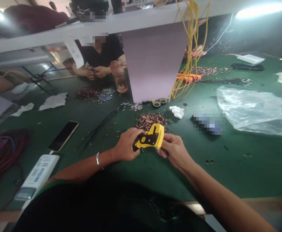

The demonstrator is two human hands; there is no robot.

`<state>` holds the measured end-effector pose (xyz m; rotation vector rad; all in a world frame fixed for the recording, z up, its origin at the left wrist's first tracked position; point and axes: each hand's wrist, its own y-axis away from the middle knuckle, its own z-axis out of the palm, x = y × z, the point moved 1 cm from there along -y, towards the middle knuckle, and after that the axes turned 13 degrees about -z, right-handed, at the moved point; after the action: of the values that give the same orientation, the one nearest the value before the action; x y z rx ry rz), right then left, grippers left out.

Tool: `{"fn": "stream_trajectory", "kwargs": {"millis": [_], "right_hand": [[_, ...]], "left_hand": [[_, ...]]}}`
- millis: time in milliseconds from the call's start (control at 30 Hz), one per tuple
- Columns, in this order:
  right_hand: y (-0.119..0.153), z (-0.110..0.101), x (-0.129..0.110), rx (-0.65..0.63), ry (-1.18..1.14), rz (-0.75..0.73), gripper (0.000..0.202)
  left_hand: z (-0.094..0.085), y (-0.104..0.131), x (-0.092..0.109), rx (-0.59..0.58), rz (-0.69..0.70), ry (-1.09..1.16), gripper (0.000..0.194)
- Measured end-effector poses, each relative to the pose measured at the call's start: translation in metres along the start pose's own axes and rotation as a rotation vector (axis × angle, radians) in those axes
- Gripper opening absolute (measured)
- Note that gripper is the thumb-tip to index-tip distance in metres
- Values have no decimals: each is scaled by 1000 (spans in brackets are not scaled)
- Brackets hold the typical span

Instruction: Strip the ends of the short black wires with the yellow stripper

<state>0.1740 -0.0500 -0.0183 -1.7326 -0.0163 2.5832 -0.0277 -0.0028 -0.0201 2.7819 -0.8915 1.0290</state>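
Observation:
My left hand (127, 145) is wrapped round the handles of a yellow and black wire stripper (159, 138), held over the green table. At the head of the tool, my right hand (176, 150) has its fingers pinched together. Whatever lies between those fingers is too small to make out. Just beyond the stripper is a heap of short wire pieces with bare copper ends (150, 120), partly hidden by the tool. To the left of the heap, long black wires (99, 125) lie on the table.
A phone (64, 136), a white power strip (38, 176) and coiled red cable (3, 154) lie left. Yellow wires (191, 35) hang from the shelf. A plastic bag (254, 109) lies right. Across the table, a person's hands (96, 73) hold a tool near a bottle (120, 79).

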Motion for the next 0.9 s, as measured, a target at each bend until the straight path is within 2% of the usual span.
{"fn": "stream_trajectory", "kwargs": {"millis": [200, 367, 467, 600, 733, 800, 900], "right_hand": [[-2, -1, 1, -47, -51, 10, 18], [0, -1, -2, -63, -30, 2, 20], [1, 0, -4, -71, -2, 11, 19], [2, 0, -4, -78, 31, 14, 17], [2, -1, -4, -88, 96, -11, 16], [2, 0, -5, -103, 141, -28, 16], [3, 0, -7, -110, 191, -43, 17]], "left_hand": [[0, 2, -1, 107, 165, -90, 63], [2, 2, -1, 118, 185, -92, 56], [4, 2, -3, 104, 144, -65, 55], [2, 1, -2, -12, 53, 29, 49], [-2, -2, 3, -199, -24, 254, 32], [-3, -4, 5, -290, -34, 368, 26], [-3, -6, 5, -349, -13, 459, 26]]}}
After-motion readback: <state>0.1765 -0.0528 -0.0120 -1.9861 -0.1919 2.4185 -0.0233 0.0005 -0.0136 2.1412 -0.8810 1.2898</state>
